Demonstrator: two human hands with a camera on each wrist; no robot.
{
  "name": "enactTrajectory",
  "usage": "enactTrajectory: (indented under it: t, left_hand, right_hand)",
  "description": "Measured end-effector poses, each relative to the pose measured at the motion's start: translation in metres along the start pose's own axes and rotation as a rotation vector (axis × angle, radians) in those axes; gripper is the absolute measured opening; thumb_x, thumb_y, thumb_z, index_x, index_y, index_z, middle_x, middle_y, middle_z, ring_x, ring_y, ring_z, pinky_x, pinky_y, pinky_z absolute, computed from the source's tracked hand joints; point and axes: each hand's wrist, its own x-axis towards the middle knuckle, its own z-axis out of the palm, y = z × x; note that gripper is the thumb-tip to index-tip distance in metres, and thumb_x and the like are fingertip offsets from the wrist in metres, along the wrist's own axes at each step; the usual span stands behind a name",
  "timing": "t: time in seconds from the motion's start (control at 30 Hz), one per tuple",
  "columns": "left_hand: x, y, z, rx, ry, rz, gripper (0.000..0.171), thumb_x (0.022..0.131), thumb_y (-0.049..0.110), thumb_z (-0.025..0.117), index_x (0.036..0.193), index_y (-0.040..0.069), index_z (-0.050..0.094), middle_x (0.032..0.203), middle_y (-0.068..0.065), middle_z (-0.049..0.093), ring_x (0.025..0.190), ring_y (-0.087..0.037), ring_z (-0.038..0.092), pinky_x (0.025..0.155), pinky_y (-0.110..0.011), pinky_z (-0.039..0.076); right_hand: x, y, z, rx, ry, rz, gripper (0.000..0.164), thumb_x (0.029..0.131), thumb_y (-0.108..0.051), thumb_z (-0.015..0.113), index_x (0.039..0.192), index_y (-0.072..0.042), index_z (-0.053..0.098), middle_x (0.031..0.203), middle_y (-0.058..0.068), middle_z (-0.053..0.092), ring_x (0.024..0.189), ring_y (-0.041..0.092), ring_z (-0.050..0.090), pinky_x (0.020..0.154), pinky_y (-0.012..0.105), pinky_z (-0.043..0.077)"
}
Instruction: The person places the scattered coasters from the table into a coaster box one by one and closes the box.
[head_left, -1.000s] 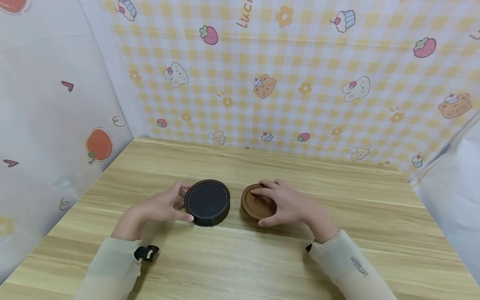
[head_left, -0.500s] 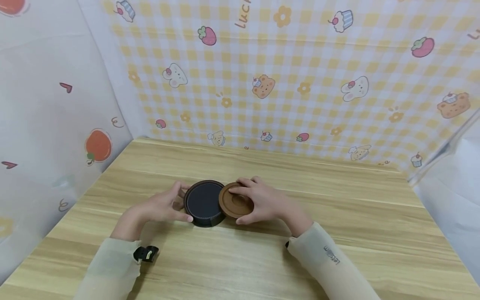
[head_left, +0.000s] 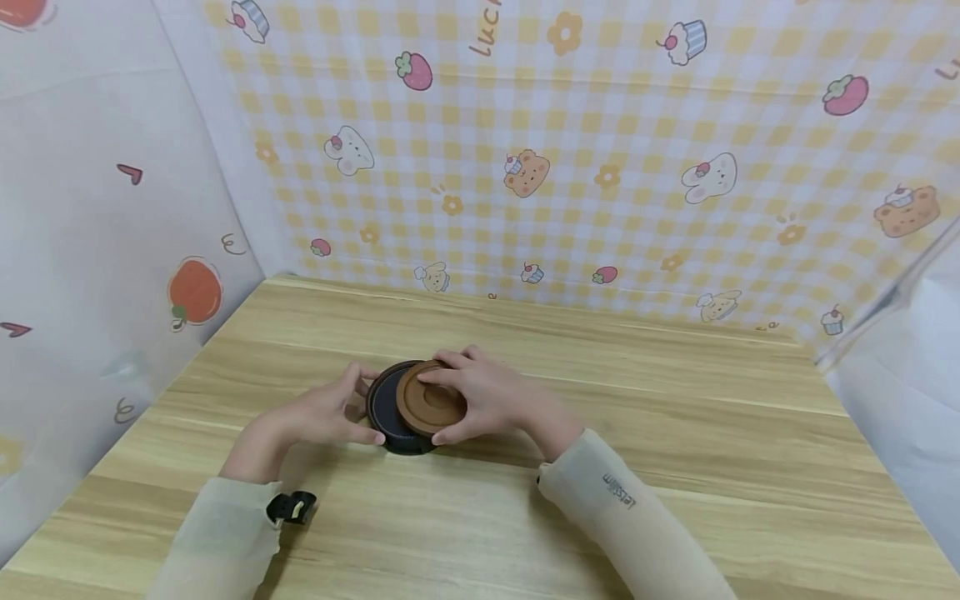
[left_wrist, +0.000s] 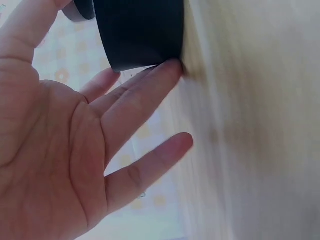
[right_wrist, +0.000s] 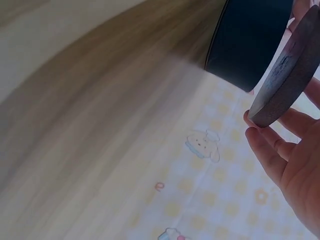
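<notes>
A round black coaster holder (head_left: 383, 407) stands on the table, with a dark, stitched-edge disc inside it. My left hand (head_left: 322, 412) steadies its left side, thumb at the front and fingers behind; in the left wrist view, fingertips touch the holder's dark wall (left_wrist: 142, 32). My right hand (head_left: 495, 398) pinches a round brown wooden coaster (head_left: 423, 402) by its rim. This coaster has ringed grooves on top and overlaps the right part of the holder. In the right wrist view, the coaster (right_wrist: 282, 77) is tilted, with a gap between it and the holder (right_wrist: 250, 40).
The wood-grain table (head_left: 645, 400) stretches around both hands. A yellow checked cloth (head_left: 570, 125) hangs behind it, and a white printed cloth (head_left: 90, 208) is on the left. A black strap (head_left: 291, 507) shows at the left cuff.
My right hand has carried the brown coaster leftward, from the table beside the holder to above it. My left hand and the black holder have stayed in place.
</notes>
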Motion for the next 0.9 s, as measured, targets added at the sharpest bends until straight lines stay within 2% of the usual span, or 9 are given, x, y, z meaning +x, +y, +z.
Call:
enactTrajectory:
  t: [0.17, 0.43, 0.9]
  left_hand:
    - [0.0, 0.001, 0.0, -0.031, -0.017, -0.027, 0.081, 0.079, 0.027, 0.085, 0.137, 0.009, 0.031, 0.125, -0.018, 0.055, 0.12, -0.043, 0.06, 0.105, -0.062, 0.042]
    - [-0.001, 0.004, 0.0, -0.03, -0.019, -0.018, 0.081, 0.08, 0.028, 0.084, 0.137, 0.008, 0.031, 0.125, -0.018, 0.055, 0.12, -0.042, 0.06, 0.103, -0.061, 0.042]
    - [0.001, 0.002, -0.001, -0.033, -0.028, -0.002, 0.081, 0.081, 0.028, 0.084, 0.135, 0.006, 0.028, 0.127, -0.021, 0.052, 0.12, -0.041, 0.059, 0.101, -0.057, 0.046]
  right_hand:
    - [0.011, -0.004, 0.001, -0.023, -0.015, -0.013, 0.081, 0.08, -0.057, 0.076, 0.149, -0.027, 0.046, 0.161, 0.011, 0.033, 0.133, 0.026, 0.04, 0.106, 0.043, 0.047]
    - [0.026, -0.008, 0.004, -0.096, -0.014, -0.051, 0.081, 0.08, -0.058, 0.075, 0.149, -0.024, 0.047, 0.158, 0.01, 0.038, 0.128, 0.024, 0.043, 0.106, 0.039, 0.047]
    - [0.039, -0.014, 0.009, -0.123, -0.037, -0.086, 0.082, 0.079, -0.059, 0.076, 0.147, -0.023, 0.049, 0.155, 0.01, 0.04, 0.127, 0.024, 0.042, 0.103, 0.036, 0.049]
